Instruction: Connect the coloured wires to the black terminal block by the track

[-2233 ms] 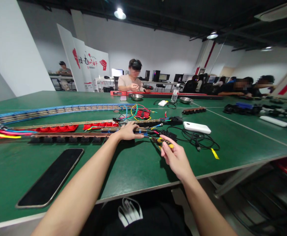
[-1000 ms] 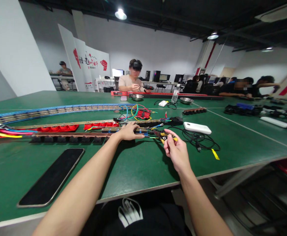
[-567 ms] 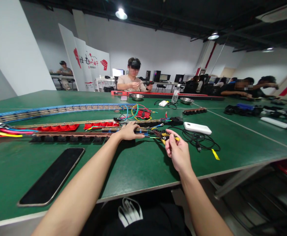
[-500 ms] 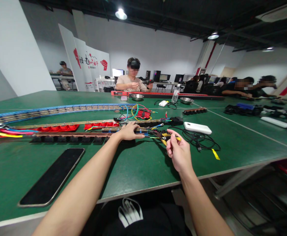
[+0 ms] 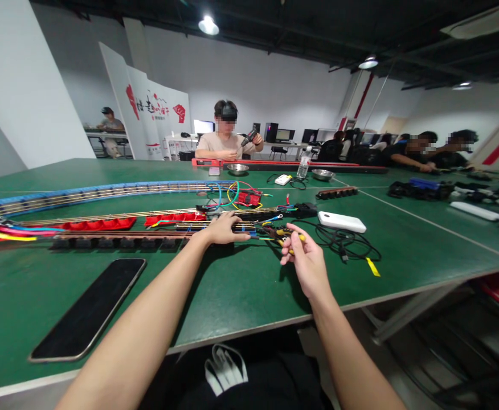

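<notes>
My left hand [image 5: 224,229] rests on a blue and black track piece [image 5: 185,227] with metal rails, its fingers spread and thumb stretched to the right. Yellow-handled pliers [image 5: 284,233] are held in my right hand [image 5: 303,253], their dark jaws pointing left toward thin wires by the end of the track piece. Nearest the table's front edge among the tracks is a black strip with brown rails [image 5: 117,241]. Behind it sit red track pieces [image 5: 99,223], and loose coloured wires [image 5: 228,193] loop beside a red block [image 5: 249,198].
A black phone [image 5: 89,310] lies at the front left. Right of the pliers are a white power bank [image 5: 342,221] and a coiled black cable [image 5: 347,242]. Farther back stand metal bowls [image 5: 237,169] and a bottle [image 5: 304,164]; a person [image 5: 228,136] sits across, holding a drill.
My right hand has shifted slightly left and its lower fingers have loosened around the pliers, whose handles look closer together. The person across has raised the drill. My left hand stays put.
</notes>
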{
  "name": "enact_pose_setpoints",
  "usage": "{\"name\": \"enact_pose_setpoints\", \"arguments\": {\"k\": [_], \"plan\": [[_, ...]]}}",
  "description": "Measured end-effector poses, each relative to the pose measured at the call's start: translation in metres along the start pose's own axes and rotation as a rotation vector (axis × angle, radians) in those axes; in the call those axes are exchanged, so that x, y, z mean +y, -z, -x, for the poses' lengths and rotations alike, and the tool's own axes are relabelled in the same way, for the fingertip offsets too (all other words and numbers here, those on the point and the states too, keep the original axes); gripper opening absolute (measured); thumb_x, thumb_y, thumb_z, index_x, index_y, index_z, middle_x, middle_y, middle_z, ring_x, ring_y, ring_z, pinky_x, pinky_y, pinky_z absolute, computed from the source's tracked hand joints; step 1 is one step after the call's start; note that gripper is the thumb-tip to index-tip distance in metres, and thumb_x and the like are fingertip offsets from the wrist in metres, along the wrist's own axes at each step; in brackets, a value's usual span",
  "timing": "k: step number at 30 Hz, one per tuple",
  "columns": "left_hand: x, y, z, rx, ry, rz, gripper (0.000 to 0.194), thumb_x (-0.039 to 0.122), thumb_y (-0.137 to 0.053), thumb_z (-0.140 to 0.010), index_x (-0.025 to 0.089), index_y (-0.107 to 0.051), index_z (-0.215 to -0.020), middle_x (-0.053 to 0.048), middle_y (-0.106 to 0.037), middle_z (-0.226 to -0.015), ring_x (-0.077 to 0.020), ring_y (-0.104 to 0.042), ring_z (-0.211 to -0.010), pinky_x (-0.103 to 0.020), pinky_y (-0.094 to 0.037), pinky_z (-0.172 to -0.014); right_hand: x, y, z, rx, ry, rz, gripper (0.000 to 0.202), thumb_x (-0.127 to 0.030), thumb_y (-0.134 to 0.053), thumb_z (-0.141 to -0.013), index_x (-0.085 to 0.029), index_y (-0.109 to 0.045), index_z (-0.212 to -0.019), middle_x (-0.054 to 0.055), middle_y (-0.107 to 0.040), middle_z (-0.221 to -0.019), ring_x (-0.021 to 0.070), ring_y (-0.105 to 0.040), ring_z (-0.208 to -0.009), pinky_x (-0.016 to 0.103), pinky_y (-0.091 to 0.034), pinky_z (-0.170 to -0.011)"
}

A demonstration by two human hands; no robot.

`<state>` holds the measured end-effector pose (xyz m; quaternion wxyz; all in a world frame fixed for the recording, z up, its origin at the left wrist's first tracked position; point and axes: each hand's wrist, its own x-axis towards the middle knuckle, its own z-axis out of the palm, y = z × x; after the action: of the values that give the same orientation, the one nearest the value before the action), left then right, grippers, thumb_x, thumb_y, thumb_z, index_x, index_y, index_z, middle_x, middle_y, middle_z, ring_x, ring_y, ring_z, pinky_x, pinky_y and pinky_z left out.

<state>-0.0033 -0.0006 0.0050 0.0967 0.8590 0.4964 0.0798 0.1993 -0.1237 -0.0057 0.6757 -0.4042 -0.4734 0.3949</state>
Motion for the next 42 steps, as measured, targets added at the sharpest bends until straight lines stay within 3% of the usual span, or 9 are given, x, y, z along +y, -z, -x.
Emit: {"name": "enact_pose_setpoints", "arguments": {"k": [3, 7, 12, 17, 21, 25, 35, 42], "plan": [[0.000, 0.000, 0.000, -0.004, -0.001, -0.004, 0.087, 0.080, -0.034, -0.061, 0.024, -0.040, -0.127, -0.013, -0.019, -0.146, -0.0329, -0.014, -0.133, -0.057, -0.016, -0.102, 0.001, 0.000, 0.001, -0.012, 0.058, 0.021, 0.042, -0.038, -0.057, -0.077, -0.020, -0.053, -0.115, -0.002, -0.053, -0.070, 0.0108, -0.053, -0.063, 0.028, -0.054, -0.055], [0.001, 0.001, 0.000, 0.004, -0.007, -0.006, 0.085, 0.080, -0.034, -0.061, 0.024, -0.041, -0.126, -0.012, -0.020, -0.146, -0.0324, -0.015, -0.133, -0.056, -0.018, -0.102, 0.001, 0.000, 0.005, -0.075, 0.143, 0.066, 0.040, -0.036, -0.057, -0.078, -0.022, -0.054, -0.115, -0.001, -0.055, -0.074, 0.0118, -0.055, -0.067, 0.033, -0.055, -0.064], [0.003, 0.002, 0.001, 0.001, 0.003, -0.008, 0.085, 0.080, -0.035, -0.061, 0.025, -0.040, -0.126, -0.013, -0.020, -0.145, -0.0306, -0.015, -0.133, -0.054, -0.017, -0.103, 0.002, 0.001, 0.009, -0.157, 0.172, 0.230, 0.033, -0.035, -0.052, -0.081, -0.020, -0.062, -0.109, -0.001, -0.053, -0.065, 0.0105, -0.050, -0.055, 0.027, -0.049, -0.055], [0.004, 0.002, 0.002, -0.004, 0.007, -0.013, 0.085, 0.080, -0.035, -0.062, 0.024, -0.040, -0.127, -0.011, -0.020, -0.146, -0.0320, -0.015, -0.133, -0.053, -0.017, -0.103, 0.002, -0.002, 0.014, -0.213, 0.299, 0.469, 0.026, -0.030, -0.053, -0.079, -0.018, -0.069, -0.097, -0.001, -0.050, -0.058, 0.0113, -0.043, -0.052, 0.024, -0.038, -0.052], [0.004, 0.002, 0.001, -0.014, 0.025, -0.015, 0.086, 0.079, -0.036, -0.062, 0.024, -0.039, -0.128, -0.011, -0.018, -0.147, -0.0338, -0.014, -0.133, -0.054, -0.016, -0.103, 0.004, -0.007, 0.018, -0.403, 0.408, 0.656, 0.026, -0.027, -0.047, -0.083, -0.018, -0.069, -0.094, -0.002, -0.048, -0.054, 0.0096, -0.038, -0.047, 0.022, -0.034, -0.052], [0.003, 0.002, 0.001, -0.017, 0.021, -0.005, 0.088, 0.080, -0.036, -0.061, 0.024, -0.038, -0.129, -0.012, -0.017, -0.147, -0.0336, -0.013, -0.133, -0.055, -0.015, -0.103, 0.006, -0.009, 0.020, -0.630, 0.463, 0.887, 0.028, -0.026, -0.042, -0.085, -0.020, -0.066, -0.097, -0.001, -0.058, -0.061, 0.0090, -0.043, -0.047, 0.021, -0.033, -0.053], [0.004, 0.003, 0.003, 0.013, -0.002, 0.006, 0.086, 0.080, -0.036, -0.061, 0.025, -0.041, -0.126, -0.013, -0.021, -0.145, -0.0318, -0.016, -0.132, -0.054, -0.018, -0.102, 0.005, -0.008, 0.022, -0.698, 0.603, 1.353, 0.017, -0.021, -0.047, -0.078, -0.022, -0.062, -0.072, 0.000, -0.061, -0.056, 0.0125, -0.051, -0.050, 0.025, -0.023, -0.053], [0.005, 0.004, 0.003, 0.004, 0.008, 0.000, 0.085, 0.079, -0.037, -0.061, 0.025, -0.040, -0.126, -0.011, -0.020, -0.146, -0.0317, -0.016, -0.133, -0.053, -0.018, -0.103, 0.006, -0.009, 0.024, -0.636, 0.579, 1.328, 0.016, -0.020, -0.047, -0.078, -0.023, -0.062, -0.077, 0.001, -0.064, -0.062, 0.0132, -0.054, -0.055, 0.024, -0.026, -0.055]]}}
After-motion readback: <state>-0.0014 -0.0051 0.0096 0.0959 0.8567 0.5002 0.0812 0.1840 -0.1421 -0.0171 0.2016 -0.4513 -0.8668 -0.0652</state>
